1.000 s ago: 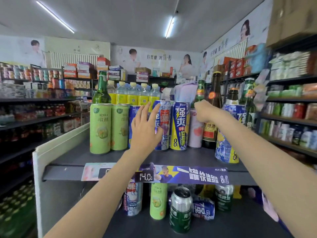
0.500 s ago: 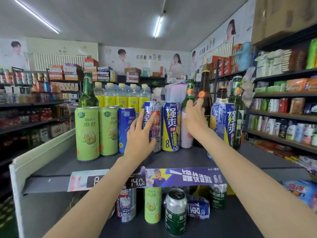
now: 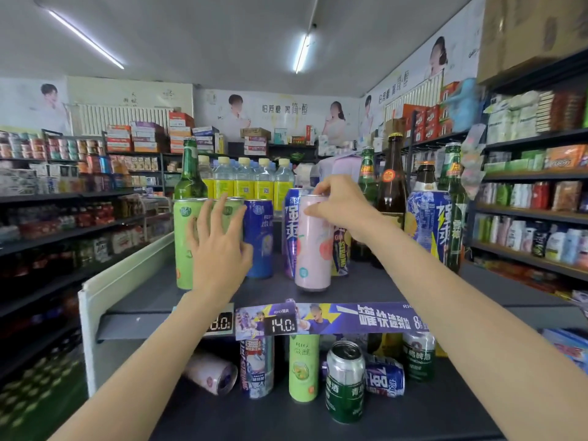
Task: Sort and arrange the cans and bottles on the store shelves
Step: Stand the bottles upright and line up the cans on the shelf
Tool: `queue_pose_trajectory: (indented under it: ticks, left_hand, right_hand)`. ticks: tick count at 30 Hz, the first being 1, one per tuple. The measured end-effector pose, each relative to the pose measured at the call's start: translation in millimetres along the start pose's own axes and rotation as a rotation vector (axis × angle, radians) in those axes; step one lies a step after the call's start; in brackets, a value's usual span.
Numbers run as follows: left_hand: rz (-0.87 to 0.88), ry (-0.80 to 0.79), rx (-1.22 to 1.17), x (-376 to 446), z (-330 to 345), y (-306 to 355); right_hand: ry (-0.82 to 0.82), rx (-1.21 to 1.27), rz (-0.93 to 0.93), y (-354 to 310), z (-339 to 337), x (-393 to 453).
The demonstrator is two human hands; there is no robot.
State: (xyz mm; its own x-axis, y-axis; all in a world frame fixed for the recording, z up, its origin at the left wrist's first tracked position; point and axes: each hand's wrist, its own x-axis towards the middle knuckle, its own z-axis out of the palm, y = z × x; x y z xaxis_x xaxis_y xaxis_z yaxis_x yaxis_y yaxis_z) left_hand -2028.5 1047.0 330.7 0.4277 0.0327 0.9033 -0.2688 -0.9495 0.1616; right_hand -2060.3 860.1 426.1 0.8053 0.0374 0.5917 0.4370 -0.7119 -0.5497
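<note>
Lower shelf [image 3: 222, 421], nearest: stock is sitting unsorted here. A green-and-silver beer can [image 3: 345, 381] and a tall lime-green can [image 3: 304, 367] are standing upright; a short blue can [image 3: 385, 378] and a pale pink can [image 3: 211, 372] are lying on their sides. Not yet dealt with.

Top shelf [image 3: 366, 288], front: the right hand [image 3: 342, 206] is pinching the tall pale-pink slim can [image 3: 313, 246] at its rim, fingers curled over the top. Half a second ago this can was standing back in the row beside the brown glass bottle [image 3: 393, 186]; now it is out ahead of the blue-and-yellow cans [image 3: 292, 233], its base at or just above the shelf surface (contact unclear).

The left hand [image 3: 219, 246] is shifting over from the blue cans to the two tall green cans [image 3: 186, 243], fingers spread and relaxed, holding nothing; whether it is touching them cannot be told.

Judgement: the pink can is being pulled out for regrouping, and the left hand is steadying or closing up the green row.

Rear: yellow-labelled clear plastic bottles [image 3: 243, 183] are standing in line behind.
</note>
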Motion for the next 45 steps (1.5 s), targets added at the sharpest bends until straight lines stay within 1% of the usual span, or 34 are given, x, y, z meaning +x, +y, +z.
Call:
queue_pose_trajectory:
  ticks: [3, 5, 8, 11, 14, 16, 19, 22, 25, 27, 28, 30, 32, 34, 35, 36, 37, 40, 42, 45]
  left_hand:
    - [-0.099, -0.024, 0.042, -9.6, -10.2, -20.7]
    - [-0.169, -0.072, -0.016, -16.7, -16.0, -31.4]
    - [-0.143, -0.131, -0.160, -23.8, -23.7, -39.2]
    - [-0.144, -0.113, -0.210, -26.8, -26.9, -42.4]
    - [-0.167, -0.045, -0.212, -30.9, -28.0, -35.0]
    - [-0.162, -0.001, -0.235, -29.5, -28.4, -24.8]
    - [-0.080, 0.050, -0.274, -21.8, -23.6, 3.4]
    - [-0.042, 0.033, -0.363, -11.2, -14.1, 36.2]
    - [0.004, 0.000, -0.417, -4.2, -0.1, 80.3]
    - [0.057, 0.019, -0.447, 0.1, 10.3, 110.2]
    - [0.079, 0.022, -0.478, 1.5, 14.7, 125.3]
    - [0.117, -0.053, -0.579, 2.8, 20.5, 156.1]
    - [0.106, -0.245, -0.734, 2.1, 25.6, 186.4]
    - [-0.018, -0.487, -0.903, 2.8, 28.9, 215.8]
    - [-0.086, -0.563, -0.947, 3.6, 31.8, 227.8]
    - [-0.126, -0.597, -0.945, 4.0, 38.0, 236.3]
    - [-0.145, -0.600, -0.916, 3.7, 44.0, 242.3]
    - [-0.210, -0.541, -0.882, 2.2, 57.0, 245.7]
    - [-0.250, -0.480, -0.854, -0.3, 57.2, 246.8]
    - [-0.287, -0.379, -0.766, -1.0, 53.8, 251.8]
  right_hand:
    - [-0.056, 0.023, -0.038, -20.8, 31.4, 4.1]
    - [-0.097, 0.016, -0.089, -29.6, 49.0, 9.1]
    - [-0.170, -0.039, -0.184, -37.0, 60.7, 16.8]
    - [-0.168, -0.085, -0.226, -32.1, 61.4, 19.6]
    - [-0.143, -0.175, -0.266, -20.8, 48.4, 12.9]
    - [-0.112, -0.191, -0.302, -13.7, 32.1, 2.0]
    - [0.008, -0.232, -0.316, 8.5, -3.9, -17.1]
    - [0.136, -0.267, -0.317, 30.3, -43.0, -28.4]
    - [0.242, -0.252, -0.270, 55.7, -86.0, -36.0]
    - [0.305, -0.238, -0.235, 74.7, -111.3, -37.5]
    - [0.325, -0.231, -0.212, 85.4, -122.9, -36.9]
    - [0.335, -0.215, -0.147, 109.0, -143.4, -33.1]
    - [0.310, -0.175, -0.068, 134.7, -158.2, -27.1]
    - [0.257, -0.090, 0.012, 160.8, -165.0, -19.8]
    - [0.222, -0.044, 0.044, 172.5, -166.1, -16.3]
    - [0.186, 0.000, 0.064, 183.9, -166.3, -12.8]
    - [0.151, 0.052, 0.070, 193.9, -165.5, -9.7]
    - [0.005, 0.210, 0.055, 209.2, -157.3, -1.0]
    - [-0.091, 0.233, 0.012, 212.9, -146.5, 5.6]
    - [-0.157, 0.227, -0.042, 216.1, -131.3, 10.8]
